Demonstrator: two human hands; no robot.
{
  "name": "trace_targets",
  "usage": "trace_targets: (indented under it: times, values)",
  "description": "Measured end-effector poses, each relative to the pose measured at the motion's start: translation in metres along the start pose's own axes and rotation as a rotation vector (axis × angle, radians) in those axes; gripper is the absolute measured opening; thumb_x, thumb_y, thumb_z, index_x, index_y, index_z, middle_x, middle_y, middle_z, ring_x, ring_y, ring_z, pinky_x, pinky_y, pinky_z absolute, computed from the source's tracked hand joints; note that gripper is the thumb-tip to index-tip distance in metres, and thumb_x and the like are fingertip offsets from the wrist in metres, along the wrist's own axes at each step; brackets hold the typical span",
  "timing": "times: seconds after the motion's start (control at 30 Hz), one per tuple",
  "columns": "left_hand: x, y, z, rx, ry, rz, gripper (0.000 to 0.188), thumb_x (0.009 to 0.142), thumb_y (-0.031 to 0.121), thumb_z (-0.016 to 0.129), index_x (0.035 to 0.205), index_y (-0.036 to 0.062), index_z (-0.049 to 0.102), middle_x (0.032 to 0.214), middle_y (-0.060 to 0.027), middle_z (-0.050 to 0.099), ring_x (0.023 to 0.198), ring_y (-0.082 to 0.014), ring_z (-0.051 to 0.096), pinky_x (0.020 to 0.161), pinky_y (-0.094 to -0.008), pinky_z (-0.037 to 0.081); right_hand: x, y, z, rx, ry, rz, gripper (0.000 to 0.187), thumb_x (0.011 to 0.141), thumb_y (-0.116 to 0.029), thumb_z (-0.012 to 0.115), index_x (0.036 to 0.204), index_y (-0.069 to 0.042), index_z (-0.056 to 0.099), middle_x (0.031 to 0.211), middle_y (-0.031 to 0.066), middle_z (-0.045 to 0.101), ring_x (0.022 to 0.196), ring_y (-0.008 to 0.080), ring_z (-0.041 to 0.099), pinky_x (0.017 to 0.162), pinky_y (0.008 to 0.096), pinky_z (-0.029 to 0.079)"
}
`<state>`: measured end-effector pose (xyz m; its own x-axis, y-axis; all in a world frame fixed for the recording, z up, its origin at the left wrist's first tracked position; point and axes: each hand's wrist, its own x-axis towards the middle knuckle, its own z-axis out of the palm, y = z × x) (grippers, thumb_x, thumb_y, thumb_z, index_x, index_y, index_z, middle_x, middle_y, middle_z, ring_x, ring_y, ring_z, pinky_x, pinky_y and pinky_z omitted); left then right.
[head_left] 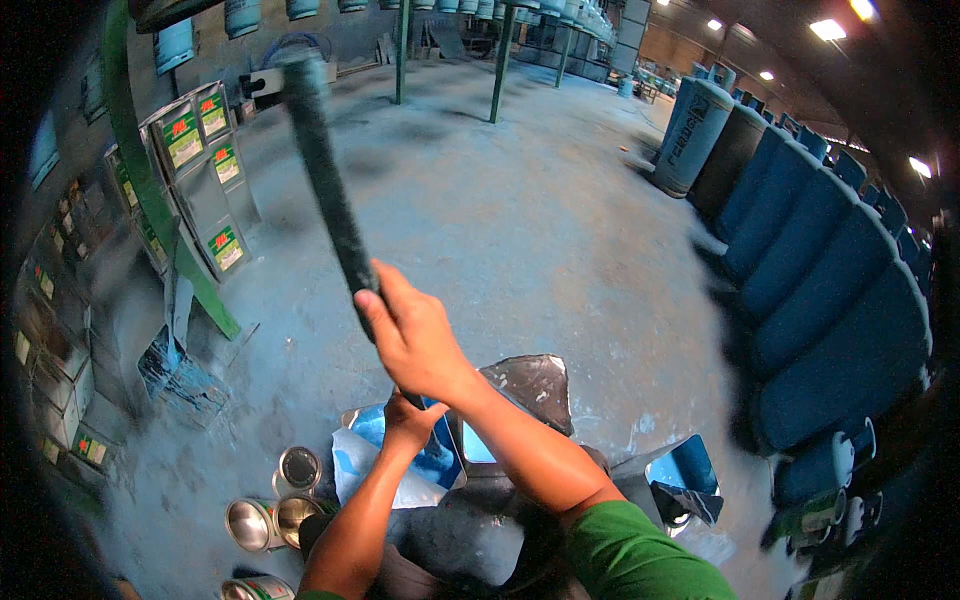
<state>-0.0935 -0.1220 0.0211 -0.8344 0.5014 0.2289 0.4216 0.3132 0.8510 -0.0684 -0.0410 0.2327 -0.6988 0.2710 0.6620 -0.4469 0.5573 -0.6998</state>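
Observation:
Both my hands grip a long dark stick point(335, 190) that slants up and away to the left. My right hand point(415, 335) is wrapped round its middle. Below it, my left hand point(408, 425) closes on the lower part, partly hidden by my right forearm. The stick's lower end reaches into an opened square tin point(345, 470) with bright blue paint inside and its metal top bent outward. Against the tin's right side stands another metal tin with a dark, paint-stained flap point(535, 385), half hidden by my right arm.
Large blue gas cylinders point(690, 135) stand in a row on the right. Stacked square tins point(185, 140) are at the left beside a green post point(140, 150). Round cans point(250, 525) sit near my left arm. A blue-stained shovel point(180, 380) lies left; an opened tin point(690, 465) stands right.

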Motion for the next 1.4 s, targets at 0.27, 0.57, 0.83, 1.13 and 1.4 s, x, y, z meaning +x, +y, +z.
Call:
trace_targets:
  times: [0.27, 0.57, 0.83, 1.13, 1.4]
  values:
    - [0.022, -0.017, -0.037, 0.078, 0.108, -0.089, 0.063, 0.065, 0.027, 0.088, 0.113, 0.0, 0.058, 0.102, -0.023, 0.069, 0.096, -0.0425, 0.066, 0.083, -0.046, 0.053, 0.004, 0.011, 0.0, 0.126, -0.034, 0.147, 0.033, 0.101, -0.02, 0.055, 0.128, -0.002, 0.053, 0.083, 0.0175, 0.063, 0.076, 0.0223, 0.064, 0.07, 0.0356, 0.05]
    - [0.029, -0.019, -0.014, -0.113, 0.263, 0.1, 0.059, 0.071, 0.031, 0.083, 0.117, 0.0022, 0.058, 0.105, -0.0211, 0.069, 0.099, -0.0414, 0.065, 0.083, -0.0449, 0.052, -0.011, -0.017, 0.01, 0.158, -0.197, -0.122, 0.041, 0.099, -0.017, 0.055, 0.135, -0.001, 0.049, 0.104, 0.0264, 0.063, 0.099, 0.0423, 0.061, 0.084, 0.0452, 0.049]
    - [0.002, -0.001, -0.015, 0.07, -0.072, -0.052, 0.065, 0.066, 0.025, 0.085, 0.12, 0.0007, 0.057, 0.109, -0.0208, 0.069, 0.103, -0.0383, 0.065, 0.084, -0.042, 0.052, 0.001, 0.004, -0.005, 0.015, 0.001, 0.069, 0.034, 0.099, -0.019, 0.058, 0.127, -0.001, 0.054, 0.073, 0.0152, 0.062, 0.066, 0.0261, 0.064, 0.062, 0.0366, 0.049]
    - [0.026, -0.015, -0.044, 0.061, 0.082, -0.087, 0.055, 0.075, 0.031, 0.08, 0.118, 0.003, 0.059, 0.104, -0.0219, 0.07, 0.101, -0.041, 0.066, 0.084, -0.0462, 0.052, -0.002, -0.006, -0.007, 0.119, -0.121, 0.126, 0.039, 0.099, -0.021, 0.054, 0.132, 0.0, 0.05, 0.091, 0.0288, 0.064, 0.087, 0.0474, 0.064, 0.073, 0.0482, 0.05]
    - [0.026, -0.013, -0.021, -0.086, 0.227, 0.1, 0.044, 0.081, 0.031, 0.074, 0.113, 0.0034, 0.063, 0.103, -0.0201, 0.07, 0.099, -0.0382, 0.067, 0.08, -0.0452, 0.052, -0.008, -0.013, 0.011, 0.169, -0.226, -0.078, 0.045, 0.099, -0.019, 0.056, 0.14, -0.002, 0.047, 0.112, 0.0257, 0.062, 0.109, 0.0412, 0.059, 0.093, 0.0459, 0.046]
